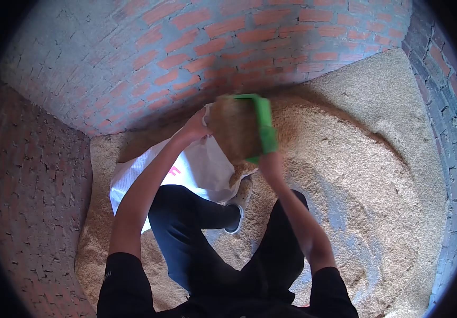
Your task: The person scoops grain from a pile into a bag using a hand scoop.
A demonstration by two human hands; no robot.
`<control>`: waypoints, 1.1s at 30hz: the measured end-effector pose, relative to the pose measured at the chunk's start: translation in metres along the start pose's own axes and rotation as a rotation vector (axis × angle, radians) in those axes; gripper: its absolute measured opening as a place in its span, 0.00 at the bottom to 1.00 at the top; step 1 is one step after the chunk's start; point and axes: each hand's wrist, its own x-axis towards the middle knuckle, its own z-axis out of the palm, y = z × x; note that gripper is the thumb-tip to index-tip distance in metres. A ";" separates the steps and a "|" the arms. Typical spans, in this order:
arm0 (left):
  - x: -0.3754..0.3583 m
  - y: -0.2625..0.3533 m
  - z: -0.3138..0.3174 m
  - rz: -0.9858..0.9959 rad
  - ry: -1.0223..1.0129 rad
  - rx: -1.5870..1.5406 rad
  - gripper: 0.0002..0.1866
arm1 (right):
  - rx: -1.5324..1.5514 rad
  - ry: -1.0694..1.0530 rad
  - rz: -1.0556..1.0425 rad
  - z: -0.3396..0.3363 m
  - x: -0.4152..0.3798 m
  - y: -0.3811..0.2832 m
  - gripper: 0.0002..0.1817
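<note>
My left hand (195,128) is closed on the upper edge of a white sack (202,164), which has pink print on its side and slumps between the wall and my legs. My right hand (271,163) grips a green plastic scoop (266,122) by its near side. The scoop is tipped to the left, over the mouth of the sack. Tan, husk-like grain (233,127), blurred by motion, pours out of it toward the sack. The sack's opening is partly hidden behind the falling grain.
A deep heap of the same loose grain (345,148) covers the floor to the right and behind. Brick walls (207,47) close in on the left, far and right sides. My bent legs and a light shoe (240,199) are beside the sack. Grey floor shows through in patches.
</note>
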 end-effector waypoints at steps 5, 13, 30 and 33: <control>0.008 -0.020 -0.001 0.030 0.109 0.007 0.46 | -0.250 0.169 -0.532 0.013 -0.017 -0.032 0.38; 0.010 -0.032 0.000 -0.006 0.059 0.087 0.47 | -0.001 0.611 -0.359 -0.068 0.004 0.113 0.15; 0.012 -0.034 0.001 0.000 -0.048 0.011 0.43 | -0.287 2.202 0.554 -0.367 -0.308 0.412 0.30; 0.015 -0.036 0.004 0.064 -0.054 0.016 0.43 | -0.340 1.464 1.258 -0.386 -0.239 0.502 0.36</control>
